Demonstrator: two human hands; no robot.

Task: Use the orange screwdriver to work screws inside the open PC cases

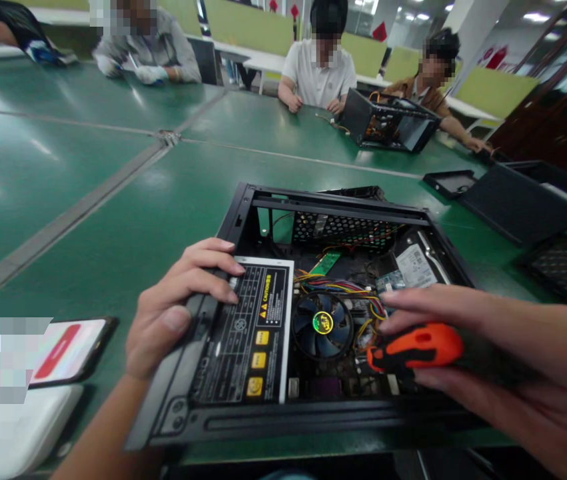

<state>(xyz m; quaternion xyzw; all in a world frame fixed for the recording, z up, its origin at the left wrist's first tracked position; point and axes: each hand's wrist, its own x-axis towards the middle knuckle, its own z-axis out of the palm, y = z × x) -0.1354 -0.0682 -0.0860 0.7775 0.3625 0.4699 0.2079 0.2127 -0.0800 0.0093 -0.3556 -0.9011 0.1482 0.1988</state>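
An open black computer case point(333, 419) lies on its side on the green table in front of me. My left hand point(176, 303) grips its left edge, fingers over the rim and resting on the labelled power supply point(268, 347), thumb on the outside. My right hand point(503, 333) holds an orange and black screwdriver point(433, 344) over the right part of the case; its shaft cannot be made out. Inside are a round cooling fan point(323, 325), bundled coloured wires point(336, 283), a green circuit board point(326, 263) and a hard drive point(417, 265) with a white label.
A phone point(76, 350) with a lit screen and a white rounded object point(23, 433) lie at the left. Black case panels point(518, 200) are at the right. Across the green table point(113, 267), several people sit near another open computer case point(388, 123).
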